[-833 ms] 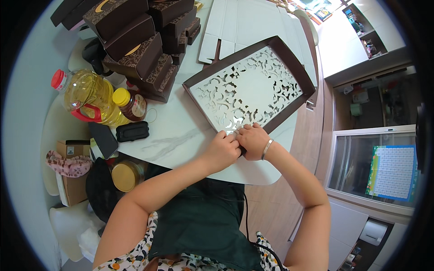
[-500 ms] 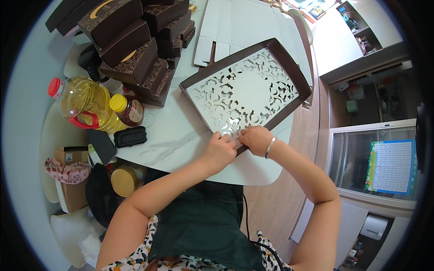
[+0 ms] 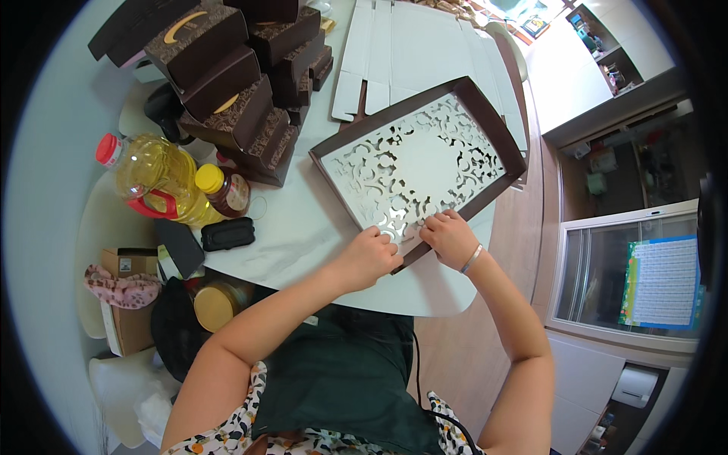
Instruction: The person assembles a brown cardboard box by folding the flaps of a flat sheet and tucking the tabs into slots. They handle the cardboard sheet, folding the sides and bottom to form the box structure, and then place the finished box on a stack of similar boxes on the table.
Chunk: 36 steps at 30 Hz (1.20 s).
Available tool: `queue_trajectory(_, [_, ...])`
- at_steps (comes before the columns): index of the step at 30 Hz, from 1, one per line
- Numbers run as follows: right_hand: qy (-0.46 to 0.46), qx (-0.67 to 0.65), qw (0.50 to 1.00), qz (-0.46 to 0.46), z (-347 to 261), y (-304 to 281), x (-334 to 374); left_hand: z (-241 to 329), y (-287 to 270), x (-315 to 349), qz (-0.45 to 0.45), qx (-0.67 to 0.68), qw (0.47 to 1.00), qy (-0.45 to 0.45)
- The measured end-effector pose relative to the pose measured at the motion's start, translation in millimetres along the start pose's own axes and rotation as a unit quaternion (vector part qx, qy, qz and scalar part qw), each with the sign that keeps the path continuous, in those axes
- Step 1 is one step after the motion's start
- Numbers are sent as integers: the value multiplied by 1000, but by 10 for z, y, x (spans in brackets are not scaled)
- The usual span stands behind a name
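A shallow dark-brown cardboard box lid (image 3: 503, 144) lies askew on the table, its white inner face up. Scroll-shaped cut-outs pierce its white panel (image 3: 425, 168). At the near corner my left hand (image 3: 371, 259) is closed over the lid's rim, fingers curled inward. On the near-right wall, my right hand (image 3: 450, 238), with a silver bangle at the wrist, pinches the edge with bent fingers. The fingertips of both hands are partly hidden, and a small gap separates the hands.
Brown patterned boxes (image 3: 227, 114) are stacked at the far left. In front stand an oil bottle (image 3: 163, 171), a yellow-capped jar (image 3: 231, 194) and a black case (image 3: 229, 233). Flat white cardboard (image 3: 425, 45) covers the far table (image 3: 303, 220).
My right hand has slid right and away along the lid's wall, widening the gap from my left hand. The whole view has shifted slightly.
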State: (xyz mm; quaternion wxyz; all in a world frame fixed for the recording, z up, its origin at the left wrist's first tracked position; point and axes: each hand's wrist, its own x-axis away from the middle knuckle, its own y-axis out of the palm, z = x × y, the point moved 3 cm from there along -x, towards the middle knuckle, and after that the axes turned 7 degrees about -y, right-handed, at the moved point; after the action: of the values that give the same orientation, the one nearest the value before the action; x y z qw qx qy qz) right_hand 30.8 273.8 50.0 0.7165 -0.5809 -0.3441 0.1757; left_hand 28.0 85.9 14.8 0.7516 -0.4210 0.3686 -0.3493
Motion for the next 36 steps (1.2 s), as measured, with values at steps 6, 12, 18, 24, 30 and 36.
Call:
queue_trajectory(6, [136, -8, 971, 198, -524, -496, 151, -497, -462, 36, 32, -79, 995, -52])
queue_trajectory(12, [377, -119, 900, 185, -1287, -373, -102, -615, -378, -33, -61, -25, 998, -6])
queue_trajectory(18, [337, -167, 860, 345, -1386, 50, -131, -879, -656, 46, 20, -139, 989, 50])
queue_trajectory(24, [349, -124, 842, 392, -1449, -1016, 629, -23, -1445, -171, 143, -188, 961, 146])
queue_trajectory(30, [258, 8, 845, 469, -1220, -2108, 1175, 609, -2651, -394, 298, -211, 913, 184])
queue_trajectory(36, [98, 23, 829, 550, -489, -3209, 462, 143, -3922, -404, 294, -298, 899, 127])
